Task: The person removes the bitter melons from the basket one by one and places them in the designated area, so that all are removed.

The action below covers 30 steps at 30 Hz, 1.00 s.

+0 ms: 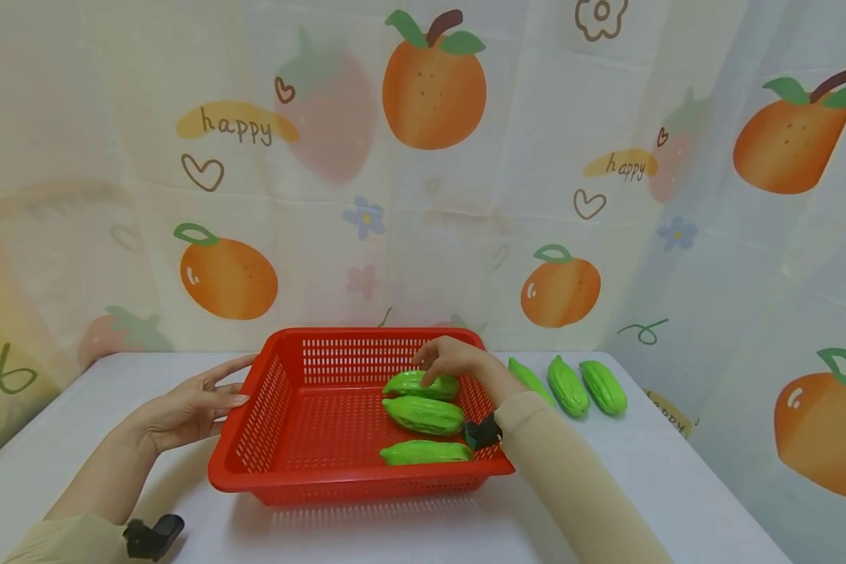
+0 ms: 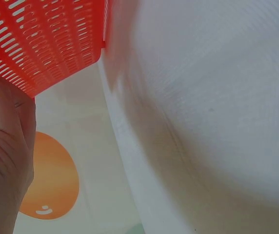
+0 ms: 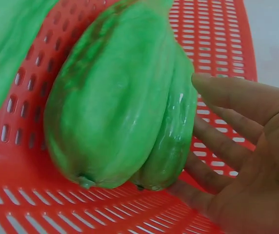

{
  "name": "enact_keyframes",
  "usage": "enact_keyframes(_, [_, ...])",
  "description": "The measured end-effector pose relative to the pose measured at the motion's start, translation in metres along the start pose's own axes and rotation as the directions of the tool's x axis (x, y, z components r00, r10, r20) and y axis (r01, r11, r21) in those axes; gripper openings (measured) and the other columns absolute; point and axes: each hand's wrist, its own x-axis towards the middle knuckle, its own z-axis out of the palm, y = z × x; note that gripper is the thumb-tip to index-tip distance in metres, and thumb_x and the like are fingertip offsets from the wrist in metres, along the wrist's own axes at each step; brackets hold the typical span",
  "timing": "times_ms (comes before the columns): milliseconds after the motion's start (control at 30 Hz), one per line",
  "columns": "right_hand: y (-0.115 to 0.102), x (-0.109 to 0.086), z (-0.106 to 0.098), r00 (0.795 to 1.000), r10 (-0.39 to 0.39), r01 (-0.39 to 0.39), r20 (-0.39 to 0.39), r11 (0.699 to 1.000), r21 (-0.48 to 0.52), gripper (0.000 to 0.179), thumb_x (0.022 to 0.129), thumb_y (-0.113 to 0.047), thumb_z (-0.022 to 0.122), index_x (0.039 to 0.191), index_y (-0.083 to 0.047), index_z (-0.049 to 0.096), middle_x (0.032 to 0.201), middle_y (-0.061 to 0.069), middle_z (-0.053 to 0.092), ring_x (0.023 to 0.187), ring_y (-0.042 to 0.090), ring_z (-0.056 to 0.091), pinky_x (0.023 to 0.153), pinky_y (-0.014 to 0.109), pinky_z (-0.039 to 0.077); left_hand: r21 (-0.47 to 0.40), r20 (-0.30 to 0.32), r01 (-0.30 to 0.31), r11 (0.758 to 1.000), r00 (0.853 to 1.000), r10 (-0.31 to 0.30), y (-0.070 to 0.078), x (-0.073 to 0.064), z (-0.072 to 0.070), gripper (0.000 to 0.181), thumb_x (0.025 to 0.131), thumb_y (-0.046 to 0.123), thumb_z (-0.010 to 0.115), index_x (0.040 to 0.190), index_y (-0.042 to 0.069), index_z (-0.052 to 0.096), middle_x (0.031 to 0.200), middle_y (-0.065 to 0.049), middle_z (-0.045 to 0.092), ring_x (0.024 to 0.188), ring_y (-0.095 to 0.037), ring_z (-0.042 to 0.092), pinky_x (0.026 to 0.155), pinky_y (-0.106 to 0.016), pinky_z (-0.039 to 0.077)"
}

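Observation:
A red plastic basket (image 1: 310,475) stands on the white table. Inside, towards its right side, lie three green ridged bitter melons, the near one (image 1: 426,452), the middle one (image 1: 426,415) and the far one (image 1: 409,383). My right hand (image 1: 454,358) reaches in from above and holds the far melon. In the right wrist view its thumb (image 3: 217,87) meets the melon's near edge, and the other fingertips are hidden behind it. Against the basket's left rim rests my left hand (image 1: 190,407), its fingers fairly straight. The left wrist view shows that hand (image 2: 5,141) beside the slotted wall.
Right of the basket, three more bitter melons lie on the table: the left one (image 1: 529,380), the middle one (image 1: 567,386) and the right one (image 1: 603,388). A fruit-printed curtain (image 1: 423,204) hangs behind the table (image 1: 648,462).

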Motion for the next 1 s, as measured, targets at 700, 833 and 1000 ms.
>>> enact_keyframes(700, [0.0050, 0.0038, 0.0032, 0.997, 0.027, -0.017, 0.073, 0.990, -0.138, 0.047, 0.084, 0.001, 0.072, 0.129, -0.005, 0.062, 0.138, 0.017, 0.058, 0.131, 0.035, 0.054, 0.095, 0.037, 0.056, 0.007, -0.005, -0.003, 1.000, 1.000, 0.003, 0.0022, -0.0005, 0.0036, 0.047, 0.103, 0.012, 0.045, 0.141, 0.038, 0.034, 0.120, 0.008, 0.070, 0.103, -0.012, 0.069, 0.091, -0.035, 0.059])
enact_keyframes(833, [0.0052, 0.0039, 0.0040, 0.997, 0.020, -0.010, 0.070, 0.989, -0.147, 0.045, 0.084, 0.001, 0.072, 0.127, -0.005, 0.063, 0.134, 0.017, 0.061, 0.128, 0.034, 0.056, 0.093, 0.036, 0.057, -0.007, 0.016, -0.009, 1.000, 1.000, 0.009, 0.0012, -0.0006, 0.0029, 0.046, 0.103, 0.011, 0.045, 0.140, 0.039, 0.036, 0.121, 0.007, 0.070, 0.104, -0.013, 0.069, 0.091, -0.035, 0.059])
enact_keyframes(1000, [0.0044, 0.0040, 0.0040, 0.998, 0.036, -0.028, 0.058, 0.990, -0.135, 0.045, 0.085, 0.001, 0.071, 0.128, -0.006, 0.062, 0.136, 0.018, 0.059, 0.129, 0.034, 0.055, 0.092, 0.037, 0.057, -0.009, 0.017, -0.014, 1.000, 1.000, 0.014, 0.0001, -0.0006, 0.0015, 0.046, 0.103, 0.010, 0.044, 0.139, 0.039, 0.037, 0.120, 0.007, 0.070, 0.103, -0.012, 0.070, 0.091, -0.034, 0.059])
